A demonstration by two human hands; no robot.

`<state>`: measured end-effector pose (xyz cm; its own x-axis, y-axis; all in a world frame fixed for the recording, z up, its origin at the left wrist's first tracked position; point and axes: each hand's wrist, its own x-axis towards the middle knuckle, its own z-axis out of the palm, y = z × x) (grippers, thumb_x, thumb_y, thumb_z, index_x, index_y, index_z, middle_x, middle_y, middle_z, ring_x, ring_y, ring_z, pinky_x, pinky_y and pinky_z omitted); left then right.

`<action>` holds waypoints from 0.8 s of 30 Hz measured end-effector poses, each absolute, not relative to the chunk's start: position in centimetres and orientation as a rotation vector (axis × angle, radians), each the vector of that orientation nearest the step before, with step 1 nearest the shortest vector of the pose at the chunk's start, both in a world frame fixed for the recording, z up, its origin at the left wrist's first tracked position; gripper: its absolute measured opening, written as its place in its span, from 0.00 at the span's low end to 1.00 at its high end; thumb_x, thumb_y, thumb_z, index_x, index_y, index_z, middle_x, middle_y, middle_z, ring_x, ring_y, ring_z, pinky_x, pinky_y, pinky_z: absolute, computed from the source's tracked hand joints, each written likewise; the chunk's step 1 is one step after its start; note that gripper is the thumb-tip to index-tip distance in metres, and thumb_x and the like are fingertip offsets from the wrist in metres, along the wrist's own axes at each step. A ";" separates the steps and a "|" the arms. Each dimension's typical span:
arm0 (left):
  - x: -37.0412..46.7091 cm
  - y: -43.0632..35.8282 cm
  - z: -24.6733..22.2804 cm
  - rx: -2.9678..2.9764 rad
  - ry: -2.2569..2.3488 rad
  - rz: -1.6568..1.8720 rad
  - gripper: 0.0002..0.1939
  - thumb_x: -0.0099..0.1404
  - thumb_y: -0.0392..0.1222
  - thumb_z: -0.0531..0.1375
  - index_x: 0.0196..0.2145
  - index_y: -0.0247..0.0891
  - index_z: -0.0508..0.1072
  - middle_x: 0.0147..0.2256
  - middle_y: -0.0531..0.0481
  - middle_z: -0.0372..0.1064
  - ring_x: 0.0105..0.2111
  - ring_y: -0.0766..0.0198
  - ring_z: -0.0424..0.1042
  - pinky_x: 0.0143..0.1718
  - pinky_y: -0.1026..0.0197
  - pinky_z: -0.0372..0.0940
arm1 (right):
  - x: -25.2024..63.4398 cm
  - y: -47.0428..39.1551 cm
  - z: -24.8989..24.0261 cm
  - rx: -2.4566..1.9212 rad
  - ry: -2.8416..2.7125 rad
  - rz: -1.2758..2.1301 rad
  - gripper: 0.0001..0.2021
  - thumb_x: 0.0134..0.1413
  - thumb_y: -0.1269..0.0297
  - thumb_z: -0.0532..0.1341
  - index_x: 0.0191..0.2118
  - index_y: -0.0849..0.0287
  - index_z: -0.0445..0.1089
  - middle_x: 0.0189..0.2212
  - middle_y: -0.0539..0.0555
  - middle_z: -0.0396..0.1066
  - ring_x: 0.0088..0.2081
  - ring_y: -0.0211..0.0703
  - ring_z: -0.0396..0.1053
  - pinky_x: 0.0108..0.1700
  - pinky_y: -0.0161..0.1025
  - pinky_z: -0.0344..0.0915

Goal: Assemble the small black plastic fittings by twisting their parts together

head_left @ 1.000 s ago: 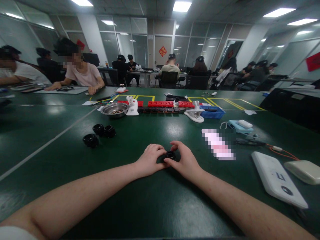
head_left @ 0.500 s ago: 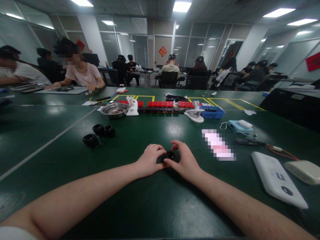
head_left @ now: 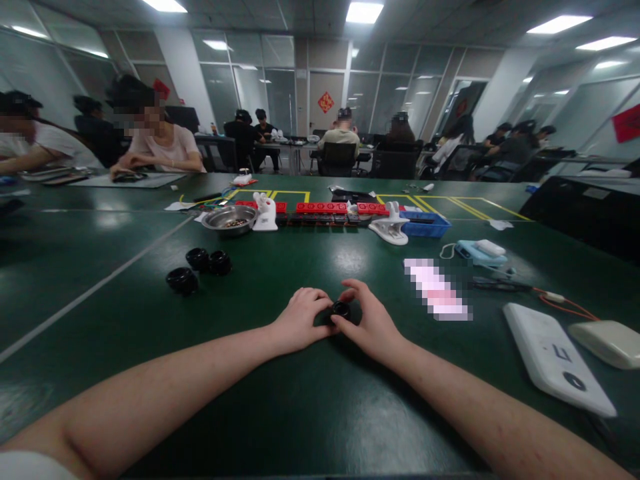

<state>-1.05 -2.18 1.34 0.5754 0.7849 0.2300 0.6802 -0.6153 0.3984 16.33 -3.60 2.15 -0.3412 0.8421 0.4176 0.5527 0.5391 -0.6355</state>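
A small black round part with a ring-shaped top is between my hands, just above or on the green table. My left hand curves around its left side, the thumb below and the fingers behind. From the right, my right hand has its thumb against the near side and its index finger arched over the far side. The part's lower edge is hidden by my fingers. To the left stand three glossy black round pieces: one nearer piece, and a far pair close together.
Behind are a metal bowl of small pieces, white clamps, red power strips and a blue tray. On the right lie a pixelated phone, a blue device, cables and a white box. Co-workers sit farther back.
My right thumb and fingers have shifted very slightly around the black part; my left hand is nearly still. Across the table, a co-worker's hands have come together.
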 end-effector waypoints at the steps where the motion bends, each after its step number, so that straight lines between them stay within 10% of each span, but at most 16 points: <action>1: -1.1 -2.2 1.3 2.542 1.208 0.565 0.17 0.54 0.50 0.59 0.39 0.39 0.68 0.41 0.47 0.62 0.43 0.56 0.59 0.47 0.52 0.56 | 16.4 -3.7 2.2 -1.076 -2.061 0.545 0.27 0.42 0.72 0.57 0.51 0.58 0.50 0.38 0.55 0.66 0.42 0.47 0.64 0.47 0.49 0.59; 24: -1.1 -2.1 1.2 2.542 1.202 0.566 0.16 0.54 0.49 0.60 0.38 0.38 0.68 0.41 0.47 0.62 0.43 0.56 0.60 0.46 0.52 0.56 | 16.3 -3.7 2.3 -1.195 -2.026 0.377 0.26 0.40 0.63 0.62 0.47 0.59 0.55 0.38 0.57 0.64 0.41 0.51 0.63 0.44 0.50 0.61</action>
